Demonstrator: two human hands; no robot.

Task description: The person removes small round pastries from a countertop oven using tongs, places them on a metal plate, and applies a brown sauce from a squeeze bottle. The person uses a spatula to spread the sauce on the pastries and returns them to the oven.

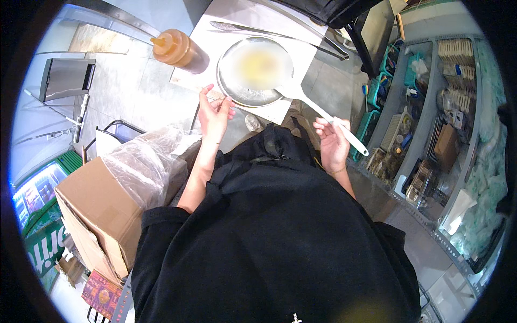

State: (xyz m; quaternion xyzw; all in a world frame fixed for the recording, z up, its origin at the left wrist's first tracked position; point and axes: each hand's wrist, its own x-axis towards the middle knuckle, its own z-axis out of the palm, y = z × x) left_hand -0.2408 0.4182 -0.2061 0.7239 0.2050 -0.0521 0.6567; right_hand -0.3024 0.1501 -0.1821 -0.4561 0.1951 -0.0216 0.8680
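A round metal plate or shallow pan (258, 97) rests on a white board (282, 113); its yellow contents are blurred. My left hand (214, 113) is at the near left rim, fingers bent and apart, with nothing seen in it; whether it touches the rim is unclear. My right hand (334, 141), lower right of the plate, holds a white spatula or flat spoon (317, 108) by its handle, the head lying at the plate's right rim. Long metal tongs (274, 34) lie beyond the plate. Left of it stands a squeeze bottle (179, 50) with brown sauce.
At the left are a cardboard box (101, 198) with clear plastic wrap (141, 161) and a green drinks fridge (44, 194). Metal shelving (430, 117) with teal baskets (367, 125) and packaged goods stands at the right. A black object (335, 12) overhangs the board's far side.
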